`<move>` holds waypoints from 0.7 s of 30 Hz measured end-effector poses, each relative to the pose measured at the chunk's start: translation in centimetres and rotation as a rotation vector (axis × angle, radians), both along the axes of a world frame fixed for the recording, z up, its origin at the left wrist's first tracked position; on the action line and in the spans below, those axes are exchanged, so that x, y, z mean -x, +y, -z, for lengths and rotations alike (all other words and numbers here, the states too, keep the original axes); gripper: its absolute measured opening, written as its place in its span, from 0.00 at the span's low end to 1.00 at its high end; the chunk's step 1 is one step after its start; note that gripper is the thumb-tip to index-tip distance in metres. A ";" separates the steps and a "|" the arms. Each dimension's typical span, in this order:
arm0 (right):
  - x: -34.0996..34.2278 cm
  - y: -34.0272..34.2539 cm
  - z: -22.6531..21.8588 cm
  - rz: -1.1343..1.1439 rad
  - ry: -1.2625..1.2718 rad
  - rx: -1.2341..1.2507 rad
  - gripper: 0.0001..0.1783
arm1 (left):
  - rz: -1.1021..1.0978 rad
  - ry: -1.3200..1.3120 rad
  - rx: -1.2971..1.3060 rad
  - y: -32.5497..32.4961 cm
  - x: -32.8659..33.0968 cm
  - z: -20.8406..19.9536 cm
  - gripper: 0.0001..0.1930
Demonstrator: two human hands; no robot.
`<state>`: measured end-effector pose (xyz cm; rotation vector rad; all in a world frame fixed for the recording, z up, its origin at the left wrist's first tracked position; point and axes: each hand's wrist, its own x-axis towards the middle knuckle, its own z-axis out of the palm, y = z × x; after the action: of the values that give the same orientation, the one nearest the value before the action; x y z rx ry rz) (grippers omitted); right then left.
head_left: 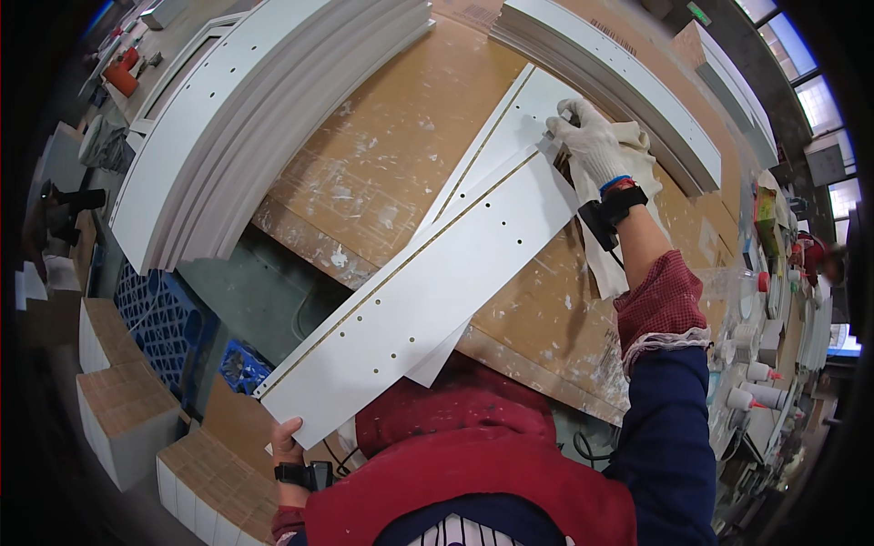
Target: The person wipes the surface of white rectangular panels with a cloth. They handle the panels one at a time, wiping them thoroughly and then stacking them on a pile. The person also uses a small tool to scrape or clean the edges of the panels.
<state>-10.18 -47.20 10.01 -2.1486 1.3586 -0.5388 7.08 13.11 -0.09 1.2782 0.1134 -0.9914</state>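
A long white panel [401,296] with drilled holes and a brown groove along one edge lies slantwise before me, its near end jutting past the table edge. My left hand [288,446] is bare and grips the panel's near left corner, thumb on top. At the far end, my right hand [590,141], in a white glove, is closed round a small tool with a dark grip and a flat greyish end [549,146], which resembles a scraper; the fingers partly hide it. Beneath lies a second white grooved panel [492,146], crossing at an angle. A cream cloth [637,150] rests beside my right wrist.
The cardboard-covered table [364,155] is spotted with white. Stacks of white panels stand at the back left [218,118] and back right [628,82]. Glue bottles [742,399] sit at the right. Blue plastic pallets [164,318] and stacked boards [127,409] are at the left.
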 end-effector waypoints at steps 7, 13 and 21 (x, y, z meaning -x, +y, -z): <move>0.6 2.8 -0.4 -0.032 0.073 0.315 0.18 | -0.037 0.005 0.018 0.1 0.4 -0.1 0.35; 4.0 0.9 -2.1 -0.001 -0.187 0.021 0.20 | 0.043 -0.031 0.101 -1.9 -0.5 -1.8 0.35; 10.8 -0.3 -5.0 0.103 -0.878 -0.163 0.11 | -0.081 -0.066 0.382 -6.6 0.3 -9.8 0.34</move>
<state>-20.99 -47.49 15.03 -1.4135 0.9521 -1.1849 6.76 6.47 9.70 0.9469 -0.0728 -0.8514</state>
